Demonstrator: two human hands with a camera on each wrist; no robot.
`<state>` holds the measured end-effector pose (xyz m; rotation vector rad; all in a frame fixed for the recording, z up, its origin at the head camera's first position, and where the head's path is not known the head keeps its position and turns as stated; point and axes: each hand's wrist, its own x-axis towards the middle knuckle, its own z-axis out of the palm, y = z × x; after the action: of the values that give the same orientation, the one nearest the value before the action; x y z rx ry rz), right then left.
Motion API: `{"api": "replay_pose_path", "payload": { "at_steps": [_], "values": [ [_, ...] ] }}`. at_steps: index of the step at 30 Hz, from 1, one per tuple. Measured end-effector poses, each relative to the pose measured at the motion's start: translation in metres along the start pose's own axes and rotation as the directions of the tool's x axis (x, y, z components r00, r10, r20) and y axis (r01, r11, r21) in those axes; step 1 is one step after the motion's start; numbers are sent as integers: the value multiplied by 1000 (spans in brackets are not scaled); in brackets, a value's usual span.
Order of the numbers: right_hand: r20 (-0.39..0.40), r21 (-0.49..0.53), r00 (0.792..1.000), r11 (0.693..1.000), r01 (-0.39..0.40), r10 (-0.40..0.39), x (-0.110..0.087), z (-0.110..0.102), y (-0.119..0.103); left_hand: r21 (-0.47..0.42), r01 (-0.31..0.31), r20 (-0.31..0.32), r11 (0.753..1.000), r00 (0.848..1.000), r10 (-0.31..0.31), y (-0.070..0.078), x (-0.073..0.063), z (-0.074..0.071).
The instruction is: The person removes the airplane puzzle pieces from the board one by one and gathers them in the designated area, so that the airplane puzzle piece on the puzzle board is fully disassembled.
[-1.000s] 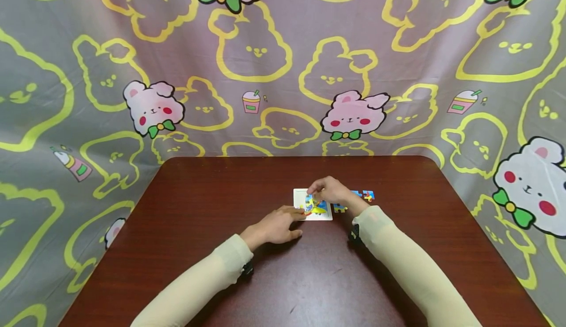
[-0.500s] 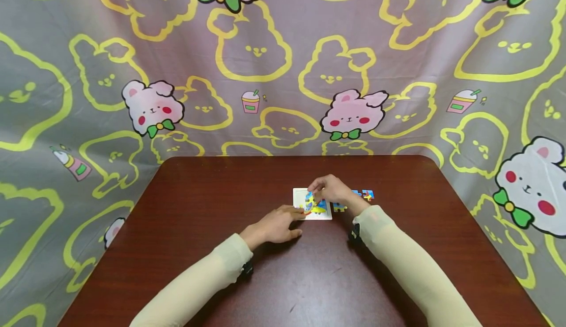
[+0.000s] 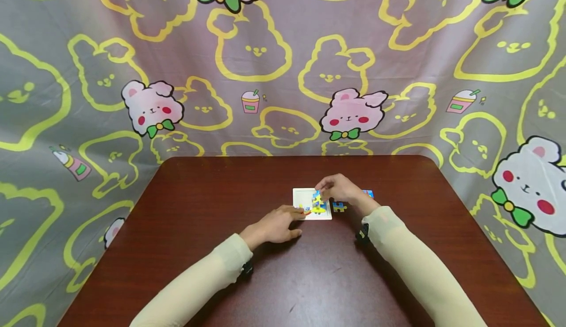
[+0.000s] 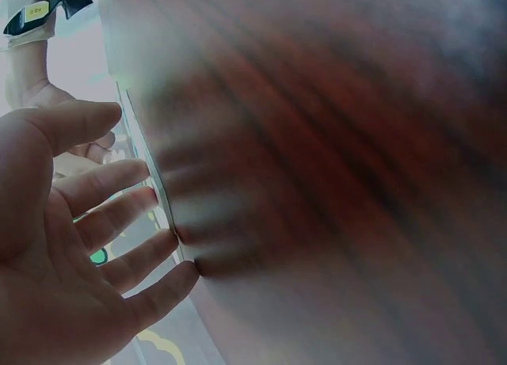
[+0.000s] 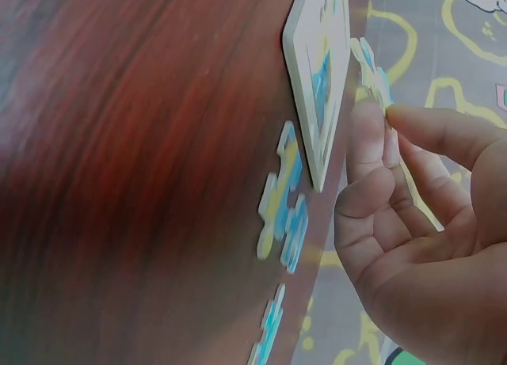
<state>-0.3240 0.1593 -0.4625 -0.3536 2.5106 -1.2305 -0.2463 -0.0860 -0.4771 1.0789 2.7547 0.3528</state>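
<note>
A blue and yellow jigsaw piece (image 5: 371, 70) is pinched between the thumb and fingers of my right hand (image 3: 339, 188), raised over the right part of a white puzzle board (image 3: 305, 190). Its remaining fingers are curled. My left hand (image 3: 276, 224) has its fingers extended, with the tips at the board's left front edge. In the left wrist view, the fingers of that hand (image 4: 87, 246) look spread and hold nothing. Fitted coloured pieces show along the board's front portion, partly hidden by both hands.
Loose jigsaw pieces lie right of the board: one yellow and blue piece (image 3: 339, 207) close by, a blue one (image 5: 295, 234) beside it, and another (image 5: 271, 325) farther off. They rest on a brown table (image 3: 203, 189), backed by a patterned curtain (image 3: 283, 91).
My right hand has shifted to the right over the board, carrying the jigsaw piece, and the piece has turned somewhat. My left hand has stayed in place.
</note>
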Motion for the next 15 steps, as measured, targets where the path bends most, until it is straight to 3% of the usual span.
{"api": "replay_pose_path", "payload": {
  "at_steps": [15],
  "values": [
    [-22, 9, 999, 1000, -27, 27, -17, -21, 18, 0, 10, -1, 1000, 1000, -10, 1, -3, 1]
  ]
}}
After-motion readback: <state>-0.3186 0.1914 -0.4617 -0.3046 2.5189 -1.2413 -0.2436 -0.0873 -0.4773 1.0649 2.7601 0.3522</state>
